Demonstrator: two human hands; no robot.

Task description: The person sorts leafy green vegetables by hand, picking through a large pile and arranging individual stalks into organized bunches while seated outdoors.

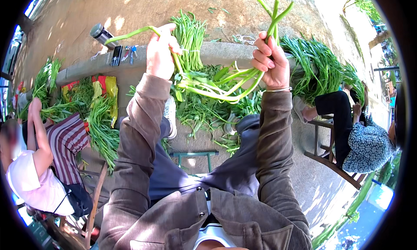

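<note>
I see my left hand with fingers closed on one green stalk, and my right hand gripping a bundle of green stems. Both are held up over the heap of greens on the ground by the concrete ledge.

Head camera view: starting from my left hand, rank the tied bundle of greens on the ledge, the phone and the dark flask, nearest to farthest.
From the left hand:
1. Tied bundle of greens, just to its right on the ledge.
2. Phone, to its left on the ledge.
3. Dark flask, farther left and up.
</note>
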